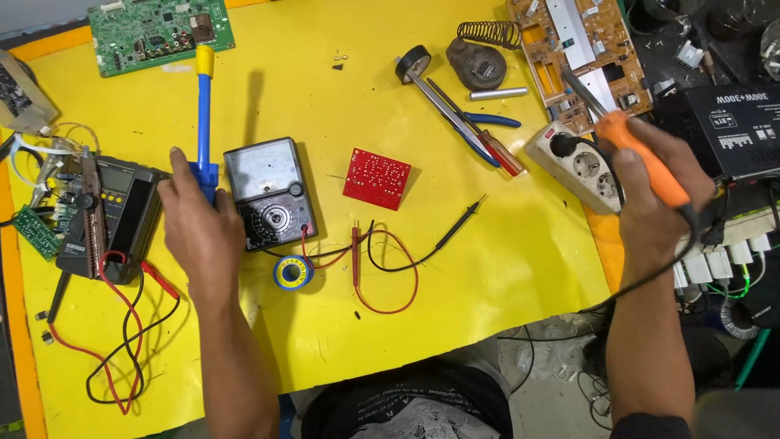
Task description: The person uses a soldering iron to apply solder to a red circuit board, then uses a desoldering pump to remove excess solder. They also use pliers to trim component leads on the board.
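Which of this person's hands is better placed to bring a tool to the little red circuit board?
Probably the left hand: it holds the blue desoldering pump closer to the red circuit board. The right hand, gripping the orange soldering iron, sits farther off by the power strip.

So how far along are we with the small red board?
Set up: analog meter, solder reel and probes lie out. In hand: right hand has a grip on the orange soldering iron, left hand on the blue desoldering pump. Left: the red board lies apart, untouched.
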